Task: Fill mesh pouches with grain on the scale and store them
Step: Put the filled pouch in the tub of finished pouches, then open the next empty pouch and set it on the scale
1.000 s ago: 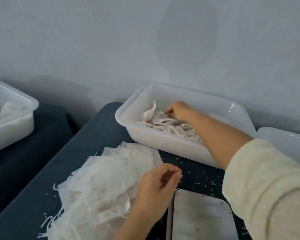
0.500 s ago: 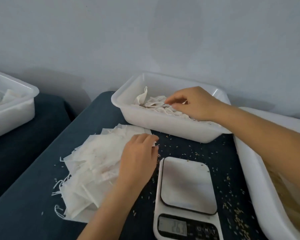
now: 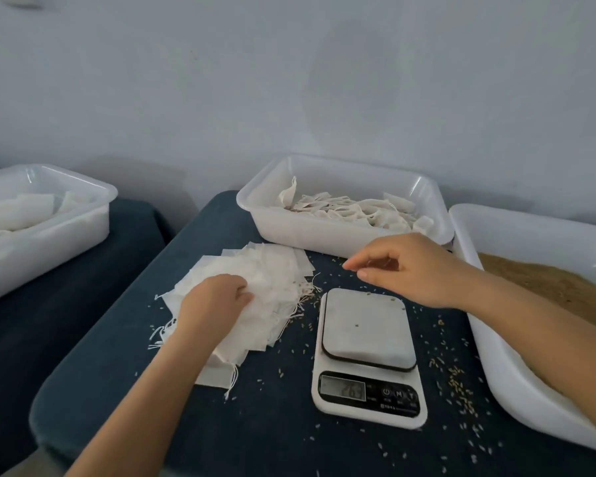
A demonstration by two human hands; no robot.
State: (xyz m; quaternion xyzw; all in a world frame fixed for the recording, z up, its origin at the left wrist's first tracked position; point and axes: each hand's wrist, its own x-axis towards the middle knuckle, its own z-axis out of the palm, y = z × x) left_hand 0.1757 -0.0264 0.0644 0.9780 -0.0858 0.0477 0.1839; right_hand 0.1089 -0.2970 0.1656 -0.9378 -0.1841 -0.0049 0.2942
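In the head view, a dark blue surface was seen carrying a loose heap of empty mesh pouches at its left, with drawstrings trailing from the edges. The left hand was laid on that heap, its fingers bent down onto the top pouch; whether a pouch was actually pinched could not be told. A white digital scale was set just right of the heap, its platform bearing only a few stray grains, its display lit but too blurred to be read. The right hand was held above the far edge of the scale, its fingers loosely curled with thumb and forefinger drawn close together, and nothing was seen gripped in them. Behind the hands a white tray was placed, holding filled pouches. A larger white tub at the right edge was seen holding brown grain. Loose grains were scattered over the surface around the scale. A further white tray with pale contents was set apart at the far left.
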